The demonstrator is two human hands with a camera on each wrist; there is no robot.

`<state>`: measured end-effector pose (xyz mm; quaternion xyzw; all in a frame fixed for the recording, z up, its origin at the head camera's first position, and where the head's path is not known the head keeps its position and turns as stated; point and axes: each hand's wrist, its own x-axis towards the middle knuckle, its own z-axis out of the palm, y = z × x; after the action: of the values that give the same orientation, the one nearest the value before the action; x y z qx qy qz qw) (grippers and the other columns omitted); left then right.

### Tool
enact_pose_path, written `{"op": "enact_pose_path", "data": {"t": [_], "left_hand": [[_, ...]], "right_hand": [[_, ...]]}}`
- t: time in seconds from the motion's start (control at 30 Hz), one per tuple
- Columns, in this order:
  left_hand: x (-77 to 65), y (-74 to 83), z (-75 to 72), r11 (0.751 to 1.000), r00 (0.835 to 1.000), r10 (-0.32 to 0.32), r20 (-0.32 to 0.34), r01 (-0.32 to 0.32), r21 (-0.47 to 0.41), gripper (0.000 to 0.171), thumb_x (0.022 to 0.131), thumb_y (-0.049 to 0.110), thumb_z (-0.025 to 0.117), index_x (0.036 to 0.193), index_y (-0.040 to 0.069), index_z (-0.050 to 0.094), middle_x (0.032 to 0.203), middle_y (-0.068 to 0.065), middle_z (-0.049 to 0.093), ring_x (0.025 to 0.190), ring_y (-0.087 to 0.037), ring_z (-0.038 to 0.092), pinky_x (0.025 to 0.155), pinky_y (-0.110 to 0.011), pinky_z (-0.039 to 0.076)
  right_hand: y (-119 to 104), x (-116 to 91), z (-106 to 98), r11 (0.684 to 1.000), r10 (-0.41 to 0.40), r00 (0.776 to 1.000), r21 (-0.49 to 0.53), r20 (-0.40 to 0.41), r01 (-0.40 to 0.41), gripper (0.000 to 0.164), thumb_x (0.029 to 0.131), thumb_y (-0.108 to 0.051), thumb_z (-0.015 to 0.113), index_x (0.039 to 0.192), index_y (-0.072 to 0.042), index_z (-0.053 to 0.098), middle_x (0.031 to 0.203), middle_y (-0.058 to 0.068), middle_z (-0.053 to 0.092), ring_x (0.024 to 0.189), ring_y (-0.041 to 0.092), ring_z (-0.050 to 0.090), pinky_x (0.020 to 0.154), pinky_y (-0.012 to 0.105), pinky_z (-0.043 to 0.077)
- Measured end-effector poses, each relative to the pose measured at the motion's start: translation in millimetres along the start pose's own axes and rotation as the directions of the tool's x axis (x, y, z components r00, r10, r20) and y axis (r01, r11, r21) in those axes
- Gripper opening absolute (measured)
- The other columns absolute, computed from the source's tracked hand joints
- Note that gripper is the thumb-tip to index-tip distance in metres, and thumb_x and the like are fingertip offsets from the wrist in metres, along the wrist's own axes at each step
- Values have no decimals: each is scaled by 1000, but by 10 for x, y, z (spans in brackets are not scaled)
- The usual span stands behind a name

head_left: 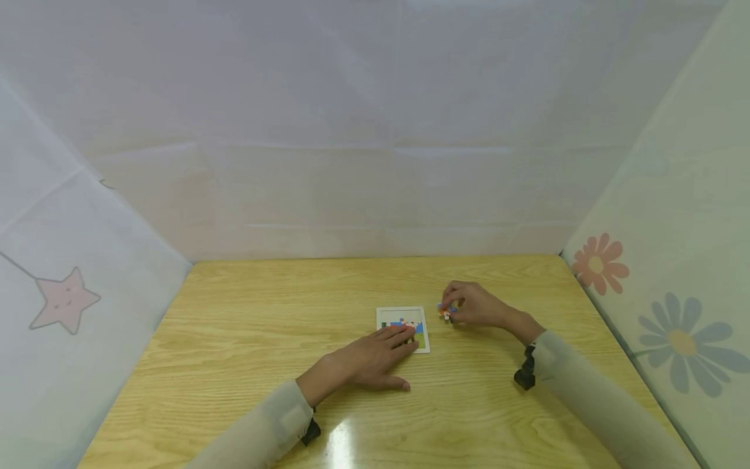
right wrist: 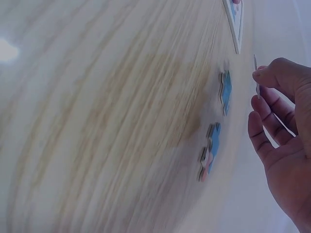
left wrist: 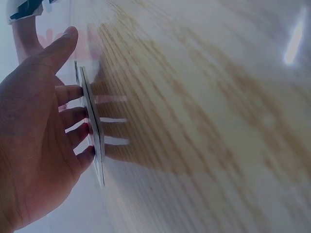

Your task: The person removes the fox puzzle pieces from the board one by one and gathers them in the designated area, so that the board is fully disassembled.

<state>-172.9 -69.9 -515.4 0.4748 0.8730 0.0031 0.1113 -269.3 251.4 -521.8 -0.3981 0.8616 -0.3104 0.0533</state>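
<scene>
In the head view a small jigsaw puzzle lies in a white frame [head_left: 426, 337], partly filled with colourful pieces. My left hand [head_left: 370, 359] rests across its near side with fingers extended, covering part of the picture. The left wrist view shows those fingertips [left wrist: 86, 153] on the thin board, seen edge-on. To the right of the frame, my right hand [head_left: 479, 307] is just over the loose pieces. Between thumb and fingers it pinches a thin puzzle piece [right wrist: 257, 87], seen edge-on in the right wrist view. Below it a blue piece [right wrist: 226, 92] lies on the table.
A blue and pink clump of puzzle piece [right wrist: 210, 150] also lies on the wooden table [head_left: 263, 293]. A pale cloth wall [head_left: 375, 195] stands along the back, with patterned side walls at left and right.
</scene>
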Motion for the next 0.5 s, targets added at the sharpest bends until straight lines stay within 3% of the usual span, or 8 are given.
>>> {"op": "enact_pose_path", "data": {"t": [0.5], "left_hand": [[6, -18, 28, 1000, 1000, 6, -1, -6, 6, 88, 104, 70, 45, 170, 16, 25, 178, -10, 14, 164, -28, 14, 131, -44, 22]], "right_hand": [[139, -305, -161, 998, 2, 999, -60, -39, -5, 15, 91, 0, 81, 102, -10, 82, 110, 1, 67, 97, 19, 69, 79, 40, 63]]}}
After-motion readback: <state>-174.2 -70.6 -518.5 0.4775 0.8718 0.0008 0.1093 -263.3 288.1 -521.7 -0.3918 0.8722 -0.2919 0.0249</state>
